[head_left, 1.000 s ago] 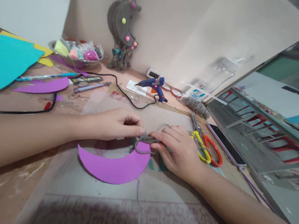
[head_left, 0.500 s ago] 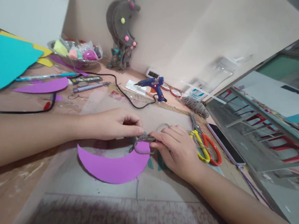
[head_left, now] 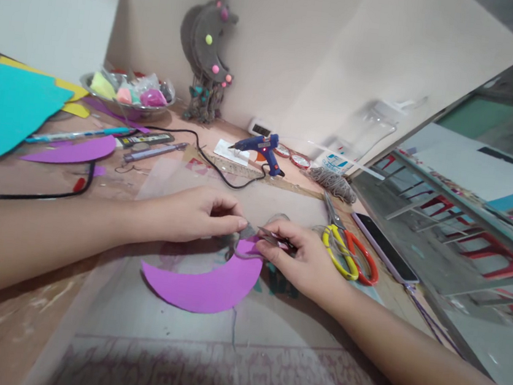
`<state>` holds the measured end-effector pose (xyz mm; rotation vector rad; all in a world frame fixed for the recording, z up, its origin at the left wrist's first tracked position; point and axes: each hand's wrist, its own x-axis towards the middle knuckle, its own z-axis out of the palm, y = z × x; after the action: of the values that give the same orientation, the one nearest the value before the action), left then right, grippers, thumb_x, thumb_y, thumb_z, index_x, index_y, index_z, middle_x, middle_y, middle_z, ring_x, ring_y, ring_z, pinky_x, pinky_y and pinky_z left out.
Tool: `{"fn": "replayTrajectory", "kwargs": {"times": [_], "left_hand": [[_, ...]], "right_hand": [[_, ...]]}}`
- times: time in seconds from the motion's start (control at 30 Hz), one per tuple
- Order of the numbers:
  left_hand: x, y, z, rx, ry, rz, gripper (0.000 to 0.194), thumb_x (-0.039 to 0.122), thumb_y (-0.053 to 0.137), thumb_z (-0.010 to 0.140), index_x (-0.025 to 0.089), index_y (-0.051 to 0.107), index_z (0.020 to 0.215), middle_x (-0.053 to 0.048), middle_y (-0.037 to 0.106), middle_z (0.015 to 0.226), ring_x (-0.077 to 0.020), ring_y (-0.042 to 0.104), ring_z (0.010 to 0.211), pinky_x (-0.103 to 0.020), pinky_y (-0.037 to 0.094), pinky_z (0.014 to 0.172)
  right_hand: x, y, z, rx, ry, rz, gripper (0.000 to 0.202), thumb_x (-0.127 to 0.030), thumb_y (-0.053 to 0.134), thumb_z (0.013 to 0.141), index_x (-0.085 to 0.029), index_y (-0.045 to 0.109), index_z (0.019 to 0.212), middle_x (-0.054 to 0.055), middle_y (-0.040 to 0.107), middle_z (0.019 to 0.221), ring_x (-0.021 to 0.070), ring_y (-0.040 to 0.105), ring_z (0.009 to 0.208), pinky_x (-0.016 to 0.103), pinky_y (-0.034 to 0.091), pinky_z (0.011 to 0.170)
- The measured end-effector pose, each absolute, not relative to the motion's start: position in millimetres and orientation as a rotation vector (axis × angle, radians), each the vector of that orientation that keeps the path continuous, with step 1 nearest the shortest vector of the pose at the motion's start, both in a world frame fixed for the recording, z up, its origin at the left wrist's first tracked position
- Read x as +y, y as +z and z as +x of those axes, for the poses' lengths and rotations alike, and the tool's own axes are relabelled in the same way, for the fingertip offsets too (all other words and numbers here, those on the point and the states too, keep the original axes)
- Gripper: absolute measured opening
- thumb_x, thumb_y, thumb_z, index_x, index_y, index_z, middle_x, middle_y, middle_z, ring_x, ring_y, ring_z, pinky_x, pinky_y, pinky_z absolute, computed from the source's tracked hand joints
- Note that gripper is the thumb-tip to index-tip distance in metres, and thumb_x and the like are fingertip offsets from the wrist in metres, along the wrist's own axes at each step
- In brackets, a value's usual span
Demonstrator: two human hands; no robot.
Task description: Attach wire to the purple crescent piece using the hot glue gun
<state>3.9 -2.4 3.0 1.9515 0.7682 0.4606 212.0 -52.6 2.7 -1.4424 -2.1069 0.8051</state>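
A purple paper crescent lies on the mat, its right tip reaching up between my two hands. My left hand pinches the grey-yarn-wrapped tip of the crescent between thumb and fingers. Grey yarn loops across the crescent just below that tip. In my right hand there is a small dark pointed tool whose tip points left, towards my left fingertips; it looks like small scissors, partly hidden by the fingers.
Yellow and orange-handled scissors and a phone lie at right. Behind are a blue glue gun, a grey yarn bundle and a bowl. A grey moon decoration hangs at the wall; turquoise paper lies left.
The pointed tool has turned in my right hand and its tip now shows clear of the fingers. The crescent has shifted slightly right and the yarn loop is drawn smaller.
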Motion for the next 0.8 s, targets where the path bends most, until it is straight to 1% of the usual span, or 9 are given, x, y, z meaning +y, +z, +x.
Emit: {"fn": "replayTrajectory", "kwargs": {"times": [0.1, 0.27, 0.57, 0.8], "left_hand": [[-1.7, 2.3, 3.9, 0.761, 0.451, 1.973, 0.021, 0.03, 0.049, 0.085, 0.014, 0.057, 0.074, 0.006, 0.05, 0.057, -0.0052, 0.043, 0.049, -0.016, 0.033, 0.048], [-1.5, 1.6, 3.4, 0.759, 0.436, 2.04, 0.02, 0.032, 0.052, 0.083, 0.015, 0.059, 0.075, 0.005, 0.054, 0.062, -0.0068, 0.047, 0.058, -0.016, 0.035, 0.052], [0.6, -0.6, 1.9, 0.729, 0.411, 1.959, 0.02, 0.033, 0.05, 0.084, 0.015, 0.056, 0.078, 0.006, 0.048, 0.062, -0.0068, 0.043, 0.054, -0.017, 0.033, 0.049], [0.1, -0.8, 2.5, 0.675, 0.445, 1.934, 0.019, 0.03, 0.05, 0.084, 0.013, 0.056, 0.079, 0.005, 0.047, 0.064, -0.0068, 0.043, 0.057, -0.017, 0.034, 0.053]], "right_hand": [[-53.4, 3.8, 208.8, -2.022, 0.928, -1.432, 0.018, -0.033, 0.057, 0.08, -0.016, 0.061, 0.074, 0.0, 0.055, 0.065, 0.0101, 0.047, 0.059, 0.021, 0.038, 0.053], [-54.6, 3.0, 208.3, -1.991, 0.981, -1.421, 0.018, -0.033, 0.059, 0.079, -0.016, 0.059, 0.071, -0.002, 0.052, 0.062, 0.009, 0.045, 0.057, 0.02, 0.036, 0.052], [-52.6, 1.6, 209.8, -2.008, 0.958, -1.403, 0.019, -0.033, 0.057, 0.081, -0.016, 0.059, 0.072, -0.001, 0.055, 0.065, 0.0093, 0.046, 0.059, 0.02, 0.037, 0.054], [-51.7, 3.4, 210.8, -2.019, 0.93, -1.408, 0.019, -0.034, 0.056, 0.081, -0.017, 0.059, 0.073, -0.001, 0.055, 0.067, 0.0103, 0.048, 0.062, 0.021, 0.039, 0.055]]}}
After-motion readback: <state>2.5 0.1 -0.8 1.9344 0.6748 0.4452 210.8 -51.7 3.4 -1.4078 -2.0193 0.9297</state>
